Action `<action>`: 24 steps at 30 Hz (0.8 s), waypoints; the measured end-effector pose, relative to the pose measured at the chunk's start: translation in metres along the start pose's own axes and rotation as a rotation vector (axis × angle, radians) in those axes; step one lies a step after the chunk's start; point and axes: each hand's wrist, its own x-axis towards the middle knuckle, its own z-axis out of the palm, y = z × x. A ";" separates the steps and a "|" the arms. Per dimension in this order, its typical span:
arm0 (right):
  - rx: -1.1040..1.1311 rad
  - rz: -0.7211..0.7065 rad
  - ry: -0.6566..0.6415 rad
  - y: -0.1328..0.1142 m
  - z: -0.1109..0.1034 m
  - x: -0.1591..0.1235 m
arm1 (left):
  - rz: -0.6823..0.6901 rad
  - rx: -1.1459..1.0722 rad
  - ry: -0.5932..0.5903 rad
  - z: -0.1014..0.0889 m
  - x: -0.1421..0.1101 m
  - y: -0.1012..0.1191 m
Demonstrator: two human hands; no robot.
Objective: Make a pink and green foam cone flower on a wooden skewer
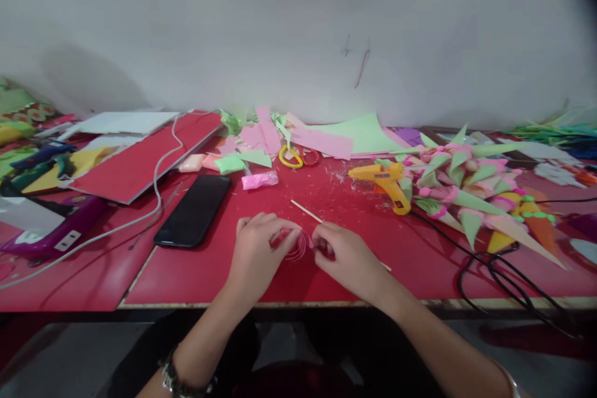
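Note:
Both my hands rest on the red table (224, 273) near its front edge. My left hand (257, 247) is curled, its fingers pinching one side of a small coiled pink paper strip (298, 245). My right hand (342, 252) is also closed, pinching the other side of the same coil. A thin wooden stick (306, 211) lies on the table just beyond my fingers and runs under my right hand.
A black phone (193, 210) lies left of my hands. A yellow glue gun (385, 181) with a black cord (494, 267) sits to the right, beside a pile of pink and green paper cones (466, 189). Paper scraps, scissors (296, 155) and a red board (140, 161) lie behind.

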 end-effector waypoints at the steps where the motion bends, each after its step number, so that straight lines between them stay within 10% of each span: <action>1: -0.001 0.002 -0.002 0.000 0.000 0.000 | -0.004 -0.025 -0.008 -0.001 0.001 -0.001; 13: -0.004 0.016 0.027 0.001 0.004 0.002 | 0.145 0.127 -0.213 -0.008 -0.002 -0.014; 24: 0.090 -0.055 0.102 -0.002 0.003 0.003 | 0.348 0.228 -0.096 -0.007 -0.006 -0.018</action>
